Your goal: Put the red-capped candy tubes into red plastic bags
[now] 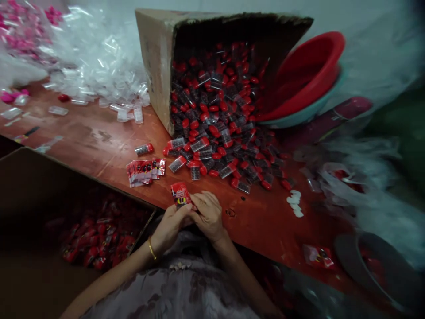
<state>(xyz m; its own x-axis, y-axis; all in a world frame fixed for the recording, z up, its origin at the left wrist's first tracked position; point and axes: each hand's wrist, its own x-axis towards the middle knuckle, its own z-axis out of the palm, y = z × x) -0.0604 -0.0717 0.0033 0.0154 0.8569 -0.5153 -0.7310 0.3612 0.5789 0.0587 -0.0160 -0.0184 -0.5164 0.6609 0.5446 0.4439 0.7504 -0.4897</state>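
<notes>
A small red printed packet [179, 194] is held over the table's front edge. My left hand [171, 223], with a gold bangle at its wrist, pinches the packet's lower edge between thumb and fingers. The closed fingers of my right hand [208, 215] meet its lower right side; part of the grip is hidden behind the thumbs. Left of the hands, a fanned stack of similar red packets [144, 172] lies flat. Just beyond it rests a clear, red-capped container with dark contents [143, 149]. A heap of the same containers [212, 153] spreads across the table ahead.
The heap spills from a tipped cardboard box [157, 66]. Red and pale basins [310, 75] lean at its right. Clear plastic pieces [99, 57] pile up at the back left. Below the table's left edge, an open carton holds red packets [99, 239]. White discs [295, 204] lie rightward.
</notes>
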